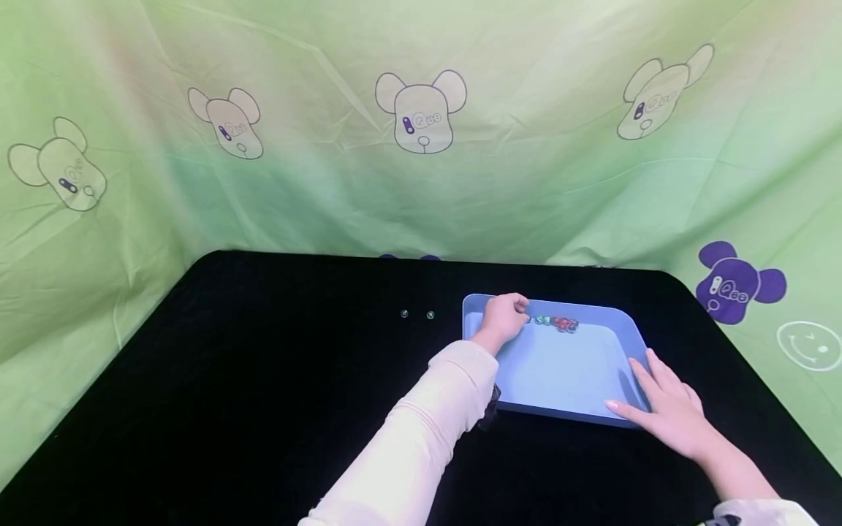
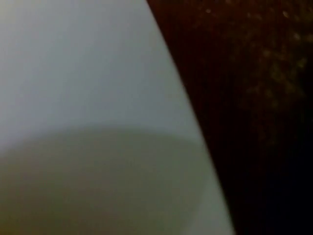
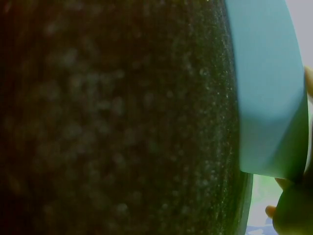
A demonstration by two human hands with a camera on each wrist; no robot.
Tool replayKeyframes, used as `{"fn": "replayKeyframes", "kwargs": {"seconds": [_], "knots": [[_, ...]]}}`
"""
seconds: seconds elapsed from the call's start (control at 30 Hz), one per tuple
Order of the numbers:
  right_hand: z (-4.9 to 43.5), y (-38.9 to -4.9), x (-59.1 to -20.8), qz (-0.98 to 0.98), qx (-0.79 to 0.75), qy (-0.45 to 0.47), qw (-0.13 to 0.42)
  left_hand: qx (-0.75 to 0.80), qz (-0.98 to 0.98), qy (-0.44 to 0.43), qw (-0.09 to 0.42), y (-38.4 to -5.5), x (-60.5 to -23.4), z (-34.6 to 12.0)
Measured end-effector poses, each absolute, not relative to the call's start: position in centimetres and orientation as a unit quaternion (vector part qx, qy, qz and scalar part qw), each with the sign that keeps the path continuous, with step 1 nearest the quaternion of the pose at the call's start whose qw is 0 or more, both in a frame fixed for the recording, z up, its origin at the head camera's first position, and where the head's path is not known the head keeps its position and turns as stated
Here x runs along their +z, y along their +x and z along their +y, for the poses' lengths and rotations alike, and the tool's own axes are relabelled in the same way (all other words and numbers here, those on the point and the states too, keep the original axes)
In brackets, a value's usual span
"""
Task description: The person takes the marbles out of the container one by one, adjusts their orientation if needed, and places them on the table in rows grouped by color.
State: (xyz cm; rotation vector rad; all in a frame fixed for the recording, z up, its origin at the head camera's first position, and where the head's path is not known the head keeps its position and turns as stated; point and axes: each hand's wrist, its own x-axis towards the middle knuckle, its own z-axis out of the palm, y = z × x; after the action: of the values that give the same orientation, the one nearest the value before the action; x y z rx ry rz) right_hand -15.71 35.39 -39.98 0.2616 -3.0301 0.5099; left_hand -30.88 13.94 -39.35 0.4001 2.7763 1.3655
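A shallow blue tray [image 1: 559, 365] lies on the black table, right of centre. My left hand [image 1: 505, 318] reaches into its back left corner with bent fingers. Its thumb and fingertips come together at the left end of a row of small glass marbles [image 1: 555, 322] along the back wall; they partly hide the marble there. The row runs from clear and green to red. My right hand [image 1: 671, 409] rests on the tray's front right corner, fingers spread along the right rim and thumb over the front one. In the right wrist view the tray's blue wall [image 3: 269, 88] stands beside some fingertips.
Two clear marbles, a left one [image 1: 404, 313] and a right one [image 1: 430, 315], lie on the black table [image 1: 263, 380] left of the tray. A green printed curtain [image 1: 329, 183] hangs behind and along both sides of the table.
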Motion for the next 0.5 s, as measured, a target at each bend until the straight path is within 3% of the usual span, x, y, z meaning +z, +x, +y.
{"fn": "replayKeyframes", "kwargs": {"seconds": [0.5], "knots": [[35.22, -15.65, -39.87, -0.982, 0.166, 0.085, 0.032, 0.197, 0.956, 0.219, -0.013, -31.01, -39.81, 14.31]]}}
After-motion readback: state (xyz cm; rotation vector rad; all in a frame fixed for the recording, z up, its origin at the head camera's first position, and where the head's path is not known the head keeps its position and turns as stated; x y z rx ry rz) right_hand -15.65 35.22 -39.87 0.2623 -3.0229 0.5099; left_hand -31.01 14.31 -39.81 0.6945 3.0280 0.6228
